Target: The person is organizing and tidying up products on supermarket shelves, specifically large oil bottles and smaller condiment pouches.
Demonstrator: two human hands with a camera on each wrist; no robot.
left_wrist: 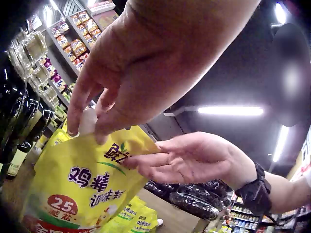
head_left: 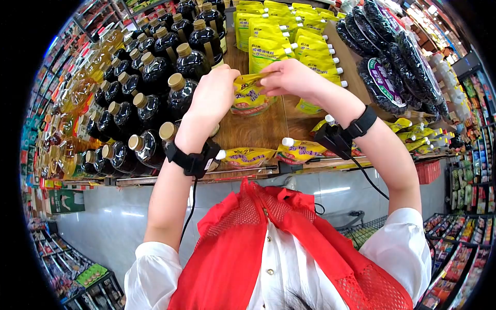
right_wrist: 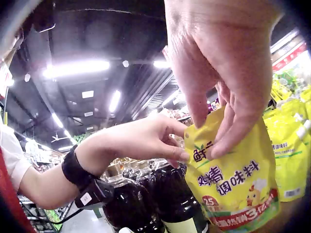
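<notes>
A yellow seasoning pouch (head_left: 252, 103) stands upright at the shelf between both hands, its printed front facing the person. My left hand (head_left: 216, 92) pinches one top corner; in the left wrist view its fingers close around the white spout (left_wrist: 88, 121). At the opposite top corner, my right hand (head_left: 290, 77) pinches the upper edge, thumb on the printed front in the right wrist view. Rows of similar yellow pouches (head_left: 266, 54) stand just behind. Dark bottles (head_left: 181, 93) with tan caps are close beside the left hand.
More pouches (head_left: 248, 156) line the shelf's front edge. Dark plastic-wrapped packs (head_left: 382, 85) are stacked at the right, and bottles of golden oil (head_left: 77, 111) stand far left. Bare wooden shelf (head_left: 253, 133) shows in front of the held pouch.
</notes>
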